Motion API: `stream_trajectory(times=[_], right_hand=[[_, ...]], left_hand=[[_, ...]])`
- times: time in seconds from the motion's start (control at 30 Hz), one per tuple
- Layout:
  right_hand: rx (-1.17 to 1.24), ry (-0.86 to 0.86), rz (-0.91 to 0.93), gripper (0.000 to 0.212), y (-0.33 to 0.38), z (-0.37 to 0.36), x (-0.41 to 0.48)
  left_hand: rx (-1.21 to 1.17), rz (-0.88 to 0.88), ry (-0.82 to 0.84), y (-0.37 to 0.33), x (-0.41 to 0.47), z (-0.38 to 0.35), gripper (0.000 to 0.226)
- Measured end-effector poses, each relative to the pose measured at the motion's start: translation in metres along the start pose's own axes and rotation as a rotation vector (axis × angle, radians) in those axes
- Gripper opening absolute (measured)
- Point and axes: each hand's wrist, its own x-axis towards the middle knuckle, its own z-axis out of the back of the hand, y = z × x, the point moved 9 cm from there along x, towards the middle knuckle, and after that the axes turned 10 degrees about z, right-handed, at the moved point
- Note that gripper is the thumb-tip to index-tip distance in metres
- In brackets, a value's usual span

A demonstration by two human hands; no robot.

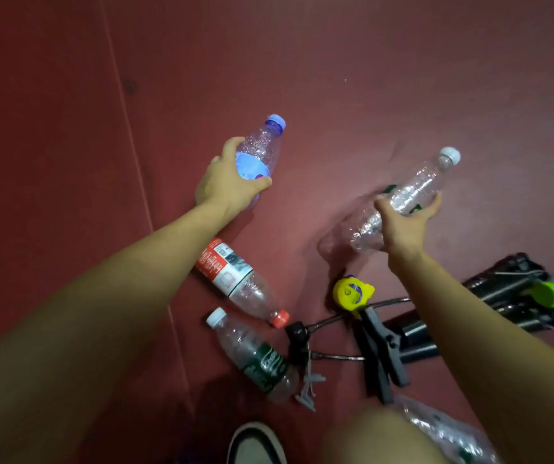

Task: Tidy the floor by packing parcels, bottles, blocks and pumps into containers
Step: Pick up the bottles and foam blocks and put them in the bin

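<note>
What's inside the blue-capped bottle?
The blue-capped bottle looks empty above its blue label; the label and the left hand hide its lower body.

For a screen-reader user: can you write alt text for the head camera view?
A person's left hand grips a blue-capped bottle and the right hand a white-capped bottle against a red floor. More bottles and black pumps lie nearer the person.

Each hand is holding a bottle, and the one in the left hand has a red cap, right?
Not quite. The head view shows the left hand holding a blue-capped bottle, not a red-capped one. The red-capped bottle lies on the floor. The right hand does hold a white-capped bottle.
</note>
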Motion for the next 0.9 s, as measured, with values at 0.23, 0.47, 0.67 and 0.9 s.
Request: stream_trajectory(times=[0.23, 0.47, 0.67, 0.9], right_hand=[[0.085, 0.192, -0.107, 0.097, 0.105, 0.041, -0.122], [0.179, 0.227, -0.171, 0.099, 0.224, 0.136, -0.237], [0.095, 0.342, -0.196, 0.111, 0.312, 0.206, -0.32], [-0.085, 0.416, -0.176, 0.113, 0.372, 0.276, -0.385]], left_hand=[[-0.048, -0.046, 0.113, -0.062, -0.118, 0.091, 0.072], [-0.116, -0.05, 0.19, -0.13, -0.243, 0.21, 0.075], [-0.096, -0.059, 0.254, -0.189, -0.336, 0.296, 0.081], [0.013, -0.093, 0.32, -0.238, -0.419, 0.347, 0.075]])
